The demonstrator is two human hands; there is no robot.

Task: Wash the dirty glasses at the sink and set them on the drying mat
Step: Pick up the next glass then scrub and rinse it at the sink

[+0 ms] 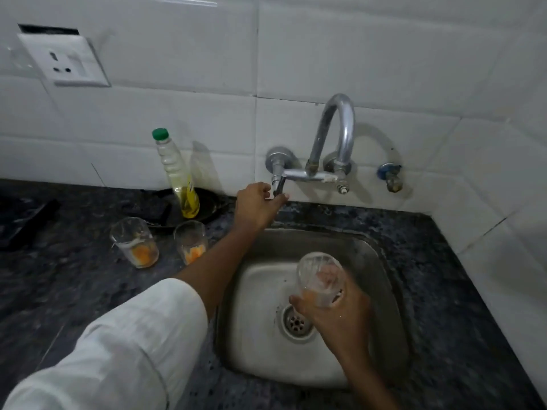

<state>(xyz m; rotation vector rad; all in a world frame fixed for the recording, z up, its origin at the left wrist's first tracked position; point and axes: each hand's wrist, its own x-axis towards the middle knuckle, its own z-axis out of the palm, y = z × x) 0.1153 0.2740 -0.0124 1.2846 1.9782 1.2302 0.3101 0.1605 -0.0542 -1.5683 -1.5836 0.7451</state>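
2 dirty glasses (134,242) and a soap bottle (177,173) stand left of the sink (381,261). Left hand (257,202) pinches the tap handle (278,186); right hand (337,312) grips a tilted glass (321,276) over the basin

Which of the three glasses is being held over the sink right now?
The clear ribbed glass gripped by the right hand; the other two orange-stained glasses stand on the counter.

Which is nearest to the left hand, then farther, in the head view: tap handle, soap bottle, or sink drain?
From the left hand:
1. Tap handle, touching its fingers.
2. Soap bottle, to its left on the counter.
3. Sink drain, below it in the basin, beside the right hand.
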